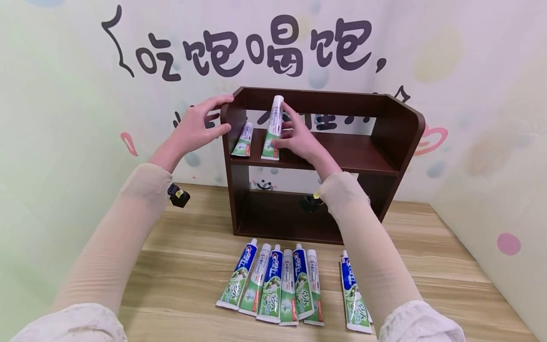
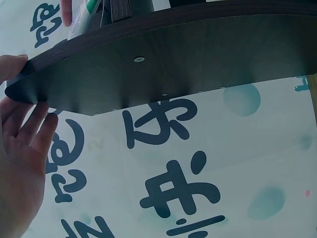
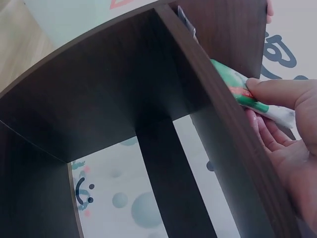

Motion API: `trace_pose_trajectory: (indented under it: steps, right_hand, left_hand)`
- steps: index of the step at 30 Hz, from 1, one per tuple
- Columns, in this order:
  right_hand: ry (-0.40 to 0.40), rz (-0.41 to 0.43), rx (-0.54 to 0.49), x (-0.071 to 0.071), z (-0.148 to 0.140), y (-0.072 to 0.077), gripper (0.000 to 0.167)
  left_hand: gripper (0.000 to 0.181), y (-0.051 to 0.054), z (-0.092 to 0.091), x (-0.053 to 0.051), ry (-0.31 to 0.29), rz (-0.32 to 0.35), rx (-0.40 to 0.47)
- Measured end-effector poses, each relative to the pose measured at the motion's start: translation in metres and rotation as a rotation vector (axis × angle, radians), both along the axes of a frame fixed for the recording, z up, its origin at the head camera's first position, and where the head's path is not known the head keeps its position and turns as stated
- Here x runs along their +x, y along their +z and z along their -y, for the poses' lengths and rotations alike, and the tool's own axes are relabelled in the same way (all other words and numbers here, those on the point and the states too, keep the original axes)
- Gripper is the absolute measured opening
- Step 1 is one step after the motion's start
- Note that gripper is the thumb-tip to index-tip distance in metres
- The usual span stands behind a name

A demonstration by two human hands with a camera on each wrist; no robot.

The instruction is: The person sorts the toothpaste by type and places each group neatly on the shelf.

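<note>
My right hand [image 1: 301,137] pinches a white-and-green toothpaste tube [image 1: 275,121] between thumb and fingers. The tube stands cap up, slightly tilted, over the upper shelf's left half. In the right wrist view, the thumb presses on the tube's green part [image 3: 232,79]. Beside it, a similar tube [image 1: 243,140] leans upright at the left side panel. My left hand [image 1: 194,124] grips the upper corner of that panel on the dark brown two-tier rack [image 1: 312,164]. The left wrist view shows its thumb and fingers on opposite edges of the panel [image 2: 163,64].
In front of the rack, several toothpaste tubes lie in a row on the wooden table [image 1: 179,266], blue-and-green ones [image 1: 270,289] alternating with white-and-green ones [image 1: 256,280]. Another blue-and-green tube [image 1: 353,297] lies further right, overlapping one partly hidden by my forearm. A printed wall [image 1: 470,85] stands behind.
</note>
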State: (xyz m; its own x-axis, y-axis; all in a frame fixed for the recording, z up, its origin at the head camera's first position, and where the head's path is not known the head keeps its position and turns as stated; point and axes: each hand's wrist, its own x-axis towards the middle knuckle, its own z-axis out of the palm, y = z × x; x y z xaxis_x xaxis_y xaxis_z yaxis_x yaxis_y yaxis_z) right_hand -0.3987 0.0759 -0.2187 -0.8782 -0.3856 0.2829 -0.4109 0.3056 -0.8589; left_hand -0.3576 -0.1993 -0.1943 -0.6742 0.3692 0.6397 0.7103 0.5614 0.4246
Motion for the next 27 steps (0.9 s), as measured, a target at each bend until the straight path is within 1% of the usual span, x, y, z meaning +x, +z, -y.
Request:
trace_pose_trajectory:
  steps: [3,6,10,14,18,22,27]
  right_hand:
    - [0.009,-0.003,0.032,-0.0001,-0.0007,-0.0029,0.090]
    - [0.003,0.008,0.056,-0.0001,-0.0019,-0.0058,0.076]
    - [-0.003,0.025,0.070,-0.0008,-0.0035,-0.0074,0.068]
    - [0.000,0.023,0.106,-0.0021,-0.0053,-0.0073,0.068]
    - [0.015,0.037,0.145,-0.0030,-0.0070,-0.0073,0.074]
    - [0.036,0.053,0.157,-0.0033,-0.0065,-0.0074,0.081]
    - [0.034,0.042,0.188,-0.0028,-0.0041,-0.0056,0.081]
  left_hand:
    - [0.057,-0.0003,0.0001,0.0008,0.002,0.004,0.002]
    - [0.057,-0.0004,-0.0002,0.0015,-0.002,0.004,0.005]
    - [0.057,-0.0003,-0.0004,0.0013,-0.006,-0.001,0.005]
    - [0.057,0.0005,-0.0003,0.0009,-0.003,-0.006,0.004]
    - [0.057,0.0014,-0.0004,0.0015,0.002,-0.004,-0.015]
    - [0.057,0.0011,-0.0002,0.0016,0.006,0.001,-0.025]
    - [0.056,0.0019,0.0009,0.0020,0.007,0.003,-0.020]
